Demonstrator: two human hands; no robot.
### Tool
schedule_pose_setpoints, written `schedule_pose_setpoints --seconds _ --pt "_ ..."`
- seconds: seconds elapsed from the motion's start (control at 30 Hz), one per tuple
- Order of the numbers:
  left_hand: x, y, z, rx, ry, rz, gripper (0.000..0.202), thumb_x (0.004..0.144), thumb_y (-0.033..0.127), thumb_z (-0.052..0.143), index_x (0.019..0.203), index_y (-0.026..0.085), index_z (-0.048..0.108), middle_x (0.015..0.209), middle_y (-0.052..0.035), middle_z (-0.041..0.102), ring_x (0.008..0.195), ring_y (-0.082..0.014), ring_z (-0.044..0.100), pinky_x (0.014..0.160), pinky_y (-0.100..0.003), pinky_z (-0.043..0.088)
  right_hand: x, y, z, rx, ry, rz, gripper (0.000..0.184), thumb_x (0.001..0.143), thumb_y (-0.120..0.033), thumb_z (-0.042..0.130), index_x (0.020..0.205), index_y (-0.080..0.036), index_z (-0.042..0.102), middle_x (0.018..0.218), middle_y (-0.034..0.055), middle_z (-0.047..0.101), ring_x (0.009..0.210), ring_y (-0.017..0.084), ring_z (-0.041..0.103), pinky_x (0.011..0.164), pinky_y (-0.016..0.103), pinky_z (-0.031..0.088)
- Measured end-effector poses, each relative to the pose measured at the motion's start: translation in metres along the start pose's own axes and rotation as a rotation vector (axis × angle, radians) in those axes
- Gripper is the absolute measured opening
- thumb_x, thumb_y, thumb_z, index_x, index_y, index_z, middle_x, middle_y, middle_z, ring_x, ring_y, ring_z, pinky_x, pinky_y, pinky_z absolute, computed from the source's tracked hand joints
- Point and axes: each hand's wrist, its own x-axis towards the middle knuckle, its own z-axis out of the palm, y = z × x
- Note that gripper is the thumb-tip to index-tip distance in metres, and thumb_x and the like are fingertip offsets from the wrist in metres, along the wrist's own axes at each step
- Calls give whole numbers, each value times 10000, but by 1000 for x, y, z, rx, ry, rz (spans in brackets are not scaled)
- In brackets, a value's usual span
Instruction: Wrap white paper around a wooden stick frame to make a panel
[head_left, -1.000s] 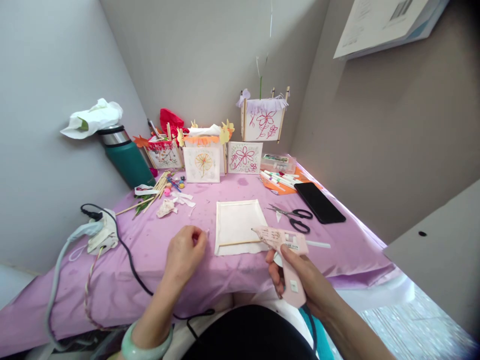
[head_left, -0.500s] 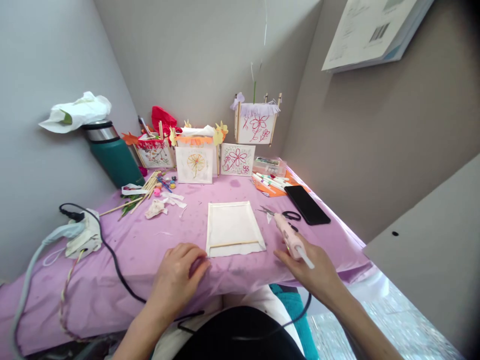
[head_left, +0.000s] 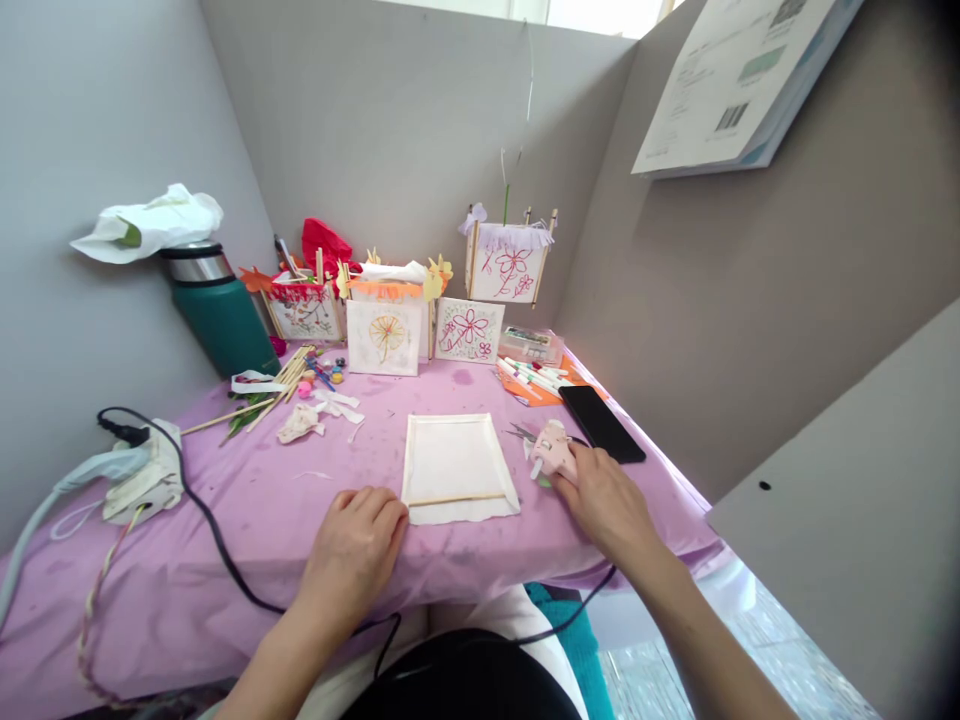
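Note:
A white fabric-covered frame (head_left: pixel 456 455) lies flat on the table, with a thin wooden stick (head_left: pixel 457 499) across its near end and a strip of cloth beyond it. At its near left corner is my left hand (head_left: pixel 352 550), its fingers curled together on the cloth's edge; the thumb is mostly hidden. My right hand (head_left: pixel 611 505) grips a pale pink glue gun (head_left: pixel 553 450) to the right of the frame. A glue stick end pokes out of the gun toward me. Scissors (head_left: pixel 521 433) lie partly hidden behind the gun.
A black phone (head_left: pixel 602 424) and several markers (head_left: pixel 534 376) lie to the right. Decorated panels (head_left: pixel 384 338) stand at the back. A teal bottle (head_left: pixel 225 325), wooden sticks (head_left: pixel 289 380) and a power strip (head_left: pixel 150 475) with cables are on the left.
My right hand has turned the glue gun over and set it lower, beside the scissors. My left fingers have closed at the frame's corner. The view has tilted up slightly.

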Motion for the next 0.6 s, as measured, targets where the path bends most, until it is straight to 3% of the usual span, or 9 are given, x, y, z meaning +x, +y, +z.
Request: schedule_pose_setpoints --seconds 0.17,0.3,0.4,0.47,0.6 --pt "1 -15 -2 97 58 -21 161 905 124 439 836 146 583 851 -81 633 805 -232 564 754 -392 400 13 -10 9 -98 2 5 388 888 -368 587 1161 -93 557 962 170 609 858 302 571 693 367 389" --pt "-5 -26 -7 31 14 -38 160 919 152 440 843 172 580 879 -63 642 838 -217 577 782 -378 402 8 -21 -5 -53 60 -30 381 879 -395 598 1134 -112 589 998 165 603 898 320 541 709 393 384" --pt "-11 -31 -9 -94 -7 -34 122 925 202 475 906 187 595 935 -51 647 883 -191 581 813 -351 407 -8 -34 -20 174 144 -212 240 893 -307 583 1080 -158 605 1061 134 598 961 287 522 791 401 392" --pt "-14 -32 -10 -136 -5 -28 107 919 232 510 932 197 610 955 -43 654 894 -181 584 819 -342 407 -20 -44 -25 354 81 -398 147 911 -245 547 1023 -172 611 1013 103 612 941 244 530 808 373 400" --pt "-14 -34 -12 -146 -15 31 147 929 215 501 937 210 647 936 -30 676 850 -167 588 800 -343 400 -33 -59 -18 410 41 -456 121 931 -199 511 956 -164 624 898 74 626 823 205 524 755 351 394"
